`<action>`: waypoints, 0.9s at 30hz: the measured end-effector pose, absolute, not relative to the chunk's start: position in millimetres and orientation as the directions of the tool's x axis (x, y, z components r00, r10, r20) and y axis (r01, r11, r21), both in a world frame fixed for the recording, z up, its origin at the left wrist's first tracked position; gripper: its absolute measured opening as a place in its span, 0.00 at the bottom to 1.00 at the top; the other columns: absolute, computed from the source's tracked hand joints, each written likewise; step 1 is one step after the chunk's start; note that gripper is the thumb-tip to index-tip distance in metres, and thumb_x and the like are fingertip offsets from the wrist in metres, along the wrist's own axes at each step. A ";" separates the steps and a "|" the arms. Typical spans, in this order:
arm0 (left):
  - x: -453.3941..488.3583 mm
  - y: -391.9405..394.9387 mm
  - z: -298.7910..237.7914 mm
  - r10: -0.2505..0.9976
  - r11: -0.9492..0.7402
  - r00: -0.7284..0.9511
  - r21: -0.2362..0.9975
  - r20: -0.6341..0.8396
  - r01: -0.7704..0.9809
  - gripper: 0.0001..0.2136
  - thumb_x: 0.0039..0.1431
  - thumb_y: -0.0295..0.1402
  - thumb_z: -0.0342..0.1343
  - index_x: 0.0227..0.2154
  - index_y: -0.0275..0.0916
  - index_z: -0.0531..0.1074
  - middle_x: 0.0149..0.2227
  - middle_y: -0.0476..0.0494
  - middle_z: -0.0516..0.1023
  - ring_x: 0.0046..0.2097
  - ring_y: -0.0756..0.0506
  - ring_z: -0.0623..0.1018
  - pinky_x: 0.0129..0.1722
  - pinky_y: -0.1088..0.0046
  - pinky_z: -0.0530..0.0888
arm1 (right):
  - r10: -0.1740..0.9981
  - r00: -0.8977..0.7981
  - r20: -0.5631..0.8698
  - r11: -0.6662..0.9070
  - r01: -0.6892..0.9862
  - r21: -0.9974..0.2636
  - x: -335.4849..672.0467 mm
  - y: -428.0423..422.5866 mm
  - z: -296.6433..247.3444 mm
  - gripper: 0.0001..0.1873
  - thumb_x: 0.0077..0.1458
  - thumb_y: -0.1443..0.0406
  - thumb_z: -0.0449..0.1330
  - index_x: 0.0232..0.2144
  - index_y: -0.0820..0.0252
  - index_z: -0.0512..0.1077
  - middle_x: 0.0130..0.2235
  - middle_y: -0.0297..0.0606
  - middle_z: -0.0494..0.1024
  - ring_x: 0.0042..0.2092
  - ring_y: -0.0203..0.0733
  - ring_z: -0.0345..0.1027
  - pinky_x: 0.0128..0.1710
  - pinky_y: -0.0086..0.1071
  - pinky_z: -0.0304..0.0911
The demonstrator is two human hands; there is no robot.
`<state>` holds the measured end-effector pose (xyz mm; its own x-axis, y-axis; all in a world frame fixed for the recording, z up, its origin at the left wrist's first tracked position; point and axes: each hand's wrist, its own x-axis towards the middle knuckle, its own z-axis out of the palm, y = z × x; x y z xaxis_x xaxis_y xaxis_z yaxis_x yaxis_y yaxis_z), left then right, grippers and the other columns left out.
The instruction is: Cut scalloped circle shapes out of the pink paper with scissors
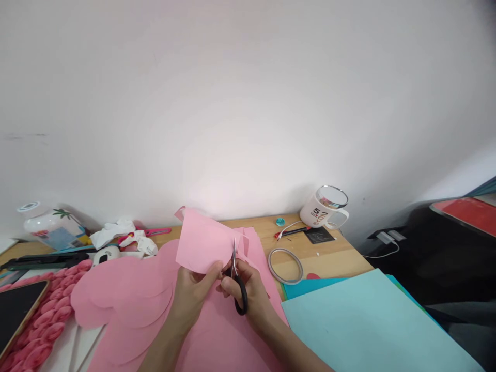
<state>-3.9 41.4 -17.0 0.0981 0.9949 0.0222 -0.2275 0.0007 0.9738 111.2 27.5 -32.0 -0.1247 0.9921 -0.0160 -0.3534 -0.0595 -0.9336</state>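
My left hand pinches the lower edge of a pink paper sheet, thumb on the near side. The sheet is held up off the table, tilted towards me. In my right hand is a pair of scissors with black handles, its blades pointing up at the right part of the sheet. Some of the fingers in the handle loops are hidden. Beneath both hands lie larger pink sheets. Round-edged pink paper pieces overlap one another to the left of my left hand.
Light blue sheets lie at the right front. Behind them are a tape roll, a white mug, a black card and a cutter. At the left stand a bottle, crumpled tissue, pink rosettes and a dark-screened device.
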 end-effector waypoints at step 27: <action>-4.1 40.9 -17.2 0.985 -0.021 -0.172 0.998 0.029 0.051 0.10 0.43 0.38 0.60 0.19 0.36 0.68 0.18 0.51 0.71 0.22 0.50 0.71 0.20 0.77 0.70 | 0.981 -0.148 -0.127 -0.163 -0.265 -0.950 102.6 23.9 -34.8 0.10 0.35 0.64 0.64 0.20 0.60 0.65 0.15 0.27 0.65 0.18 0.32 0.57 0.18 0.26 0.53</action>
<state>-4.1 40.9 -17.2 -0.1721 0.9847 0.0290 0.0508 -0.0205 0.9985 102.6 23.9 -34.8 -0.1477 0.9808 -0.1272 -0.2649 -0.1631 -0.9504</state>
